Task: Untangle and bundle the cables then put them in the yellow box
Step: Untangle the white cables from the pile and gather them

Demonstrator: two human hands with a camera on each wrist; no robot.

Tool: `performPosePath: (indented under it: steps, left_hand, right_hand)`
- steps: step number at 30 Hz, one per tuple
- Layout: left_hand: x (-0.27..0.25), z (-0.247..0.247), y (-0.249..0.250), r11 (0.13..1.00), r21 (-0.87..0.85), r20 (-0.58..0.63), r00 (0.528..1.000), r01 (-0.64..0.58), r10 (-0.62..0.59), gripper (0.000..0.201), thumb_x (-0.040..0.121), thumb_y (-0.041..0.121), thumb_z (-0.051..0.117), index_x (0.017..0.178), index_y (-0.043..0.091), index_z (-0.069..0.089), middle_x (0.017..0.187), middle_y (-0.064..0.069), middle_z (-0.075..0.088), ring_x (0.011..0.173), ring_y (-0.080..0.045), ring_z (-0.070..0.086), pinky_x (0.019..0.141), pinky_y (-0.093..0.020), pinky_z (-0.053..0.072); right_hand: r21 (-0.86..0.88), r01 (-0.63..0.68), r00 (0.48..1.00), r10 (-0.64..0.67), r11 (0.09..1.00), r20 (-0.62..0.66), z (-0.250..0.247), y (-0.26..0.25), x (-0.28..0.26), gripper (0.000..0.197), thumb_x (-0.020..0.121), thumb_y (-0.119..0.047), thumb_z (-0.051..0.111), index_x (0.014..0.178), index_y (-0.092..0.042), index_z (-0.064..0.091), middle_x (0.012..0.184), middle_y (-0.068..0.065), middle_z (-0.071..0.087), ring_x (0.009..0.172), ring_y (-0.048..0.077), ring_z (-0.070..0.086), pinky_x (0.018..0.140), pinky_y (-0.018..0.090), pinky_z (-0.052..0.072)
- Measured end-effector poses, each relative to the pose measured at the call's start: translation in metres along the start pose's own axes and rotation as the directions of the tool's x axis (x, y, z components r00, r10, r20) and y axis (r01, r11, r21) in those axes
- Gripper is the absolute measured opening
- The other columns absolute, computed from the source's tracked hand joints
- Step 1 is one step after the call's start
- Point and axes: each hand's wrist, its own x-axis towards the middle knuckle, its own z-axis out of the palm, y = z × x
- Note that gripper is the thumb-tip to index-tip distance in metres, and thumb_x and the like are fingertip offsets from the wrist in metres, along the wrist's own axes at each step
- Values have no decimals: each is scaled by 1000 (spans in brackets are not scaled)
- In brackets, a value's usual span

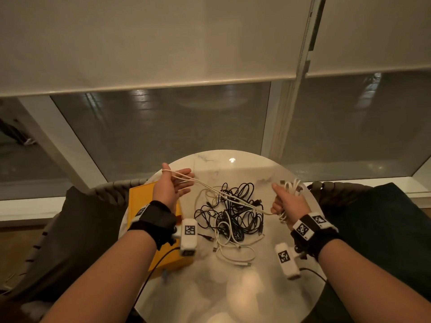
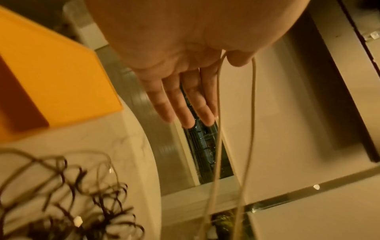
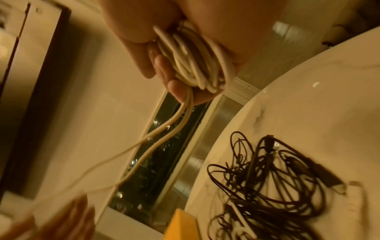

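Head view: a large window [image 1: 161,127] with roller blinds [image 1: 149,40] lowered part-way is seen behind the work area, dark glass below them. A round, white marbled bench [image 1: 233,287] is set against the sill, with dark cushioned seats [image 1: 382,217] at either side.

A yellow box [image 1: 142,197] is placed at the left edge of the bench, partly covered by the left forearm; in the left wrist view its open interior [image 2: 18,100] is shown. A tangle of black cables [image 1: 235,210] is spread over the middle of the bench, with loose white cables [image 1: 233,250] mixed into its near side. It lies between the two forearms and just beside the box.

One white cable [image 1: 224,194] is stretched in two strands above the tangle, from one of the hands to the other. The left hand [image 1: 171,187] is raised palm-up with fingers [image 2: 185,104] straight and relaxed; the cable is looped round the thumb [image 2: 238,58] and is not gripped. The right hand [image 1: 285,203] is clenched round a coil of the same white cable [image 3: 195,65], several turns of which are bunched in the fist, with the thumb up.

Black straps with white marker tags [image 1: 189,230] are worn on both wrists.
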Motion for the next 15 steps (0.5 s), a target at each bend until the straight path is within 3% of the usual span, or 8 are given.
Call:
performPosePath:
  steps: [2,3,4,6,7,9,12,15]
  left_hand:
    - [-8,13,1,981,-164,150,986,103,-79,77,100,64,15,102,4,65,103,-19,73,99,-33,69,92,-46,52]
    - [-12,19,1,959,-242,224,970,151,-96,75,99,64,15,96,6,61,93,-19,72,94,-37,70,93,-50,51]
    - [-15,25,2,934,-302,286,953,191,-102,71,99,63,15,88,8,58,77,-16,66,81,-35,68,90,-52,52]
    - [-18,36,2,903,-359,360,928,237,-100,62,100,60,17,77,12,50,56,-5,38,54,-23,43,77,-45,52]
    - [-18,40,2,900,-360,384,918,247,-98,58,100,58,20,75,13,48,56,-2,28,52,-20,28,68,-39,46]
    - [-18,46,0,905,-344,418,904,251,-92,48,99,49,26,76,13,48,60,0,21,57,-18,15,59,-34,31]
    - [-21,55,-7,925,-309,396,914,219,-85,28,91,32,34,88,9,50,66,1,25,61,-16,15,58,-32,19]
    - [-23,69,-16,949,-257,363,928,184,-82,12,92,18,38,92,10,47,66,2,31,56,-12,23,54,-27,20]
  right_hand:
    - [-156,9,1000,-12,988,-17,3,6,-4,28,94,-34,67,73,-18,58,53,0,48,46,16,45,56,34,46]
    - [-215,7,999,-15,977,-33,3,8,-5,29,93,-36,68,73,-18,58,53,2,49,47,17,46,57,34,46]
    - [-251,3,999,-14,968,-42,2,9,-6,29,92,-37,68,73,-17,58,53,3,49,47,18,46,57,35,45]
    - [-247,1,999,-12,969,-46,-1,9,-6,28,93,-35,67,75,-16,58,53,4,48,46,17,46,53,32,45]
    - [-223,2,999,-13,975,-45,-3,7,-7,27,94,-33,67,76,-15,57,54,4,46,46,17,45,51,31,46]
    - [-173,0,999,-9,985,-53,-8,3,-6,24,95,-28,66,79,-13,56,55,4,44,46,16,43,49,29,45]
    - [-159,-3,999,-5,987,-48,-16,-2,-3,24,94,-28,67,79,-13,55,55,5,43,46,16,42,50,30,44]
    - [-193,10,1000,-13,981,-18,-21,-6,-1,26,93,-31,69,79,-13,55,56,4,46,47,15,44,51,30,46]
